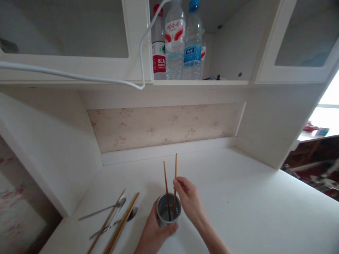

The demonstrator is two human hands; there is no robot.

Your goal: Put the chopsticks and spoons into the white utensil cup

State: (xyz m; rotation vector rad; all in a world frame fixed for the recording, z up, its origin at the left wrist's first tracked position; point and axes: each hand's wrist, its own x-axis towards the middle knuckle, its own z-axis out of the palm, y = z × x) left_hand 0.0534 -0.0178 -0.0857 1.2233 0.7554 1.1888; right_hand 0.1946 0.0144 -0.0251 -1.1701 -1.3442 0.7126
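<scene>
A grey cup [162, 223] stands on the white tabletop, and my left hand [156, 228] is wrapped round its left and near side. Between the thumb and fingers of my right hand [186, 193] is a wooden chopstick [176, 169], upright, its lower end inside the cup. Another chopstick [165, 176] leans in the cup beside it, touched by neither hand. To the left of the cup lie several chopsticks [122, 225], with metal spoons [121, 203] and a white spoon [115, 214] among them.
Above the table hangs a white cabinet [201, 83] holding several plastic bottles [174, 46]. A white cable [79, 75] droops across its front. Side panels [265, 123] bound the table's back, where floral wallpaper [164, 127] shows. A window sill lies far right.
</scene>
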